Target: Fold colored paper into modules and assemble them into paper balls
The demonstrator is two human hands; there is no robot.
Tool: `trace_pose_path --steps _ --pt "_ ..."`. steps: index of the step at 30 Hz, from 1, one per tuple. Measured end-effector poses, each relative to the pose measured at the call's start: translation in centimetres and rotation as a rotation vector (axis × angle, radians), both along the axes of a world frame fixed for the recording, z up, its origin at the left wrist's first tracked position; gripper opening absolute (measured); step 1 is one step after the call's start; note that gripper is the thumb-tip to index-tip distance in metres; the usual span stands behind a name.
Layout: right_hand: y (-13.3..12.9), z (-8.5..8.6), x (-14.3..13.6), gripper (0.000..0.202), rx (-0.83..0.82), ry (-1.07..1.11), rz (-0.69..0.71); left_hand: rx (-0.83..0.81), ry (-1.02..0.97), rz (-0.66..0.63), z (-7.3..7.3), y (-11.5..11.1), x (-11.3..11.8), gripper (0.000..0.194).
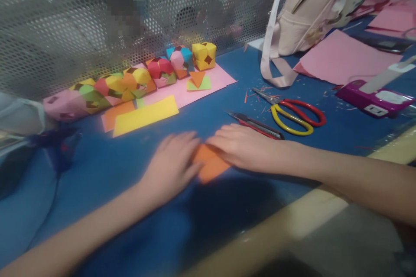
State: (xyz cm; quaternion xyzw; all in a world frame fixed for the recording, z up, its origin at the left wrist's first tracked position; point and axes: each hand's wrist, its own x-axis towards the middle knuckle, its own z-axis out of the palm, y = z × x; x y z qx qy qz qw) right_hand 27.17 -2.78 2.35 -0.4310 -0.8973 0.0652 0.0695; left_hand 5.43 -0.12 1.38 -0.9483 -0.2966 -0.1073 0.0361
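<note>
An orange piece of paper lies on the blue tabletop between my two hands. My left hand, blurred by motion, touches the paper's left edge, its thumb apart from the other fingers. From the right, my right hand rests over the paper's upper right part with its fingers close together and curled down. The fingertips of this hand are partly hidden. Just beyond it lie a cutter and scissors with red and yellow handles.
Several folded paper cubes line the metal mesh panel on pink paper. Yellow paper lies before them. A pale bag, pink sheets and a purple object are at the right.
</note>
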Motion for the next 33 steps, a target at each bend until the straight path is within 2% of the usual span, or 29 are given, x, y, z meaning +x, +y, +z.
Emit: trace_pose_path --steps 3,8,13,17,20,22,25,27,29,31,33 --pt "0.5 -0.3 -0.2 0.028 -0.055 0.117 -0.012 -0.158 -0.056 -0.052 -0.1 0.3 0.4 0.04" --pt "0.7 0.5 -0.4 0.026 -0.132 0.233 -0.106 -0.266 -0.163 -0.037 -0.2 0.6 0.5 0.041" --pt "0.7 1.4 -0.3 0.036 -0.306 0.317 -0.223 -0.36 -0.314 0.096 -0.6 0.8 0.2 0.036" --pt "1.2 1.3 -0.5 0.041 -0.456 0.595 -0.321 -0.463 -0.522 0.206 -0.3 0.8 0.2 0.013" --pt "1.4 0.8 -0.9 0.028 -0.546 0.862 -0.358 -0.555 -0.748 0.295 0.1 0.5 0.4 0.014" --pt "1.5 0.5 -1.0 0.015 -0.469 0.958 -0.343 -0.597 -0.841 0.289 0.2 0.3 0.5 0.016" --pt "1.4 0.0 -0.6 0.006 -0.089 0.912 -0.228 -0.554 -0.851 0.218 0.0 0.3 0.4 0.014" --pt "1.3 -0.1 -0.2 0.014 0.225 0.742 -0.07 -0.435 -0.838 0.138 -0.2 0.3 0.2 0.013" --pt "1.2 -0.2 0.3 0.023 0.457 0.491 0.074 -0.282 -0.778 0.052 -0.2 0.4 -0.2 0.014" --pt "1.1 -0.3 0.6 0.031 0.568 0.259 0.152 -0.168 -0.621 -0.012 -0.3 0.4 -0.7 0.012" --pt "1.0 -0.6 0.6 0.036 0.593 0.108 0.188 -0.114 -0.429 -0.059 -0.4 0.3 -1.1 0.009"
